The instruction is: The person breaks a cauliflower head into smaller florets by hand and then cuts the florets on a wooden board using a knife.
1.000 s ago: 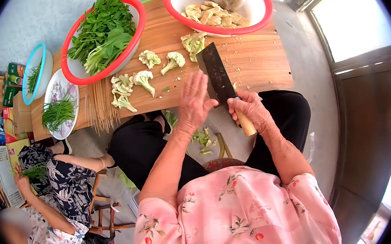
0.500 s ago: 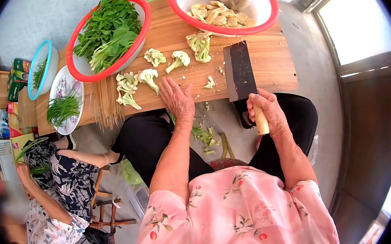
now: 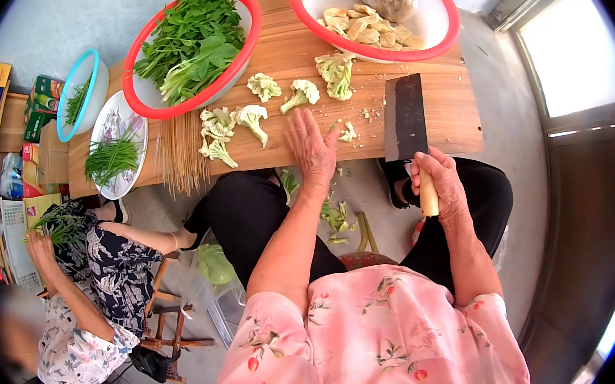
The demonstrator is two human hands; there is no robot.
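Note:
My left hand [image 3: 312, 147] is over the board-like wooden table, palm down, its fingers stretched out and holding nothing. Just right of its thumb is a small cauliflower piece [image 3: 348, 132]. Larger cauliflower florets lie beyond and to the left: one [image 3: 252, 122] beside the hand, another [image 3: 300, 94] past the fingertips, and a big one [image 3: 337, 75] farther back. My right hand [image 3: 440, 183] is wrapped round the wooden handle of a cleaver [image 3: 405, 117]. Its dark, broad blade points away from me over the table's right part; whether it touches the wood I cannot tell.
Red-rimmed bowls hold leafy greens [image 3: 194, 47] and pale sliced pieces [image 3: 373, 29] with a plastic bag. Thin sticks [image 3: 179, 152] and an oval plate [image 3: 141, 138] of chopped greens lie left. Another person [image 3: 82, 310] sits at left holding green stalks. Trimmings [image 3: 336, 215] litter the floor.
The view has shifted, so the table sits farther right in it. My left hand has moved rightward, away from the nearest floret. The cleaver has gone slightly right, still in my right hand.

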